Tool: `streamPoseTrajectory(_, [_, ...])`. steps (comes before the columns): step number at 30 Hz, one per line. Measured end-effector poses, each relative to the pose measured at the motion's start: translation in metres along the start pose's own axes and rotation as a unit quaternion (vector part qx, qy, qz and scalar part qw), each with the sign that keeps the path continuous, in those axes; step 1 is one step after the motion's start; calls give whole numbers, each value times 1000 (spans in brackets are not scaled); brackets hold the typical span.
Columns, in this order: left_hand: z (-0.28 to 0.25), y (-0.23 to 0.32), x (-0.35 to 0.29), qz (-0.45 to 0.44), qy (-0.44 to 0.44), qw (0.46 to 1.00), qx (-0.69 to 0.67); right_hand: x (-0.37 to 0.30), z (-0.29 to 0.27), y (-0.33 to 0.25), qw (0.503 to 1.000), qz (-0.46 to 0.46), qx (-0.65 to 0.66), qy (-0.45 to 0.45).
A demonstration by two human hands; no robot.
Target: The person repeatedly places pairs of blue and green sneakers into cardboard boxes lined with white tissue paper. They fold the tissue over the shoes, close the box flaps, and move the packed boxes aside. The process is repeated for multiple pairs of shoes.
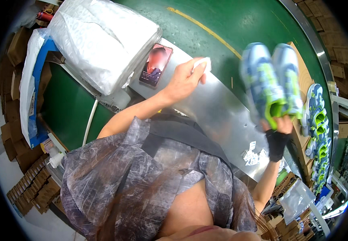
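My right hand (281, 125), in a black fingerless wrist wrap, grips a pair of blue-and-white sneakers (259, 74) by the heel openings, which show a bright green lining. The shoes are lifted, toes pointing away from me, and slightly blurred by motion. My left hand (184, 80) is closed, pinching a small crumpled white wad (206, 64); whether it is tissue or cloth, I cannot tell. That hand is over the shiny metal table strip (218, 106), just right of a phone (156, 65) with its screen lit.
A big white plastic-wrapped bundle (101, 42) stands at the upper left. Crumpled white paper bits (254, 157) lie on the metal strip. Several similar sneakers (320, 120) line the right side beside a cardboard sheet (302, 74). Beyond the strip is a green surface (218, 20) with a yellow line.
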State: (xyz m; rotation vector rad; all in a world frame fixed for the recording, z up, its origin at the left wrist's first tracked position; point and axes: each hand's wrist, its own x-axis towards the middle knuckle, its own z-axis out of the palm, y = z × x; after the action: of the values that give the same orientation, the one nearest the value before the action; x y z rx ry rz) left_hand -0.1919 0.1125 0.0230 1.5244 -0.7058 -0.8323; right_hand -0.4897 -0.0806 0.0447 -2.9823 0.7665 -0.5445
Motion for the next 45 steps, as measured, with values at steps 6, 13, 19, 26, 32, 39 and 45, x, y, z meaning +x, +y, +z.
streamPoseTrajectory(6, [51, 6, 60, 224, 17, 953, 204, 8, 21, -96, 961, -206, 101, -154])
streamPoseTrajectory(13, [56, -106, 97, 43, -66, 946, 315, 53, 58, -19, 970, -49, 226, -81])
streamPoseTrajectory(19, [60, -84, 90, 16, -40, 967, 250, 65, 120, 27, 962, 236, -128, -48])
streamPoseTrajectory(26, [71, -17, 91, 276, 144, 944, 109, 92, 44, -68, 892, 224, 305, 247])
streamPoseTrajectory(32, [37, -39, 128, 91, -28, 887, 451, 26, 34, 33, 562, 311, 699, 313])
streamPoseTrajectory(39, [21, -10, 84, 199, 1, 949, 246, -8, 65, 0, 558, 519, 646, -39])
streamPoseTrajectory(45, [68, -7, 27, -3, -214, 950, -228, 90, 28, -153, 956, 58, 287, 7])
